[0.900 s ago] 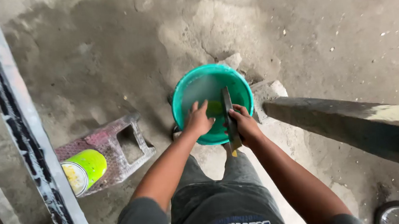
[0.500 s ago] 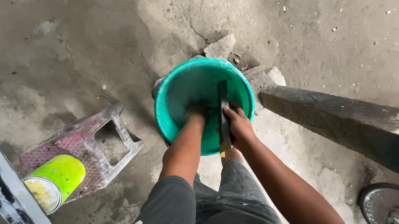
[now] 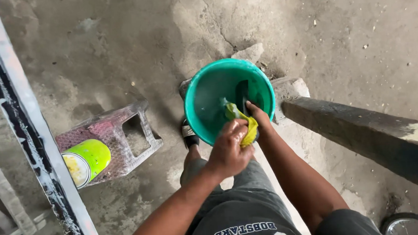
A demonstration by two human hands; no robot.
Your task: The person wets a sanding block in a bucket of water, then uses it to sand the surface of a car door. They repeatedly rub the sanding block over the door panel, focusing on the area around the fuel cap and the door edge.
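Left hand (image 3: 229,150) fingers closed on yellow cloth (image 3: 243,124) over teal bucket (image 3: 207,97); right hand (image 3: 259,117) apparently gripping dark tool (image 3: 242,92), fingers mostly hidden.

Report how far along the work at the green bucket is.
Done: a yellow cloth is out of the green bucket and in the fingers. In hand: the left hand grips the cloth against a dark flat tool that the right hand holds over the bucket. Left: the tool's upper end looks uncovered.
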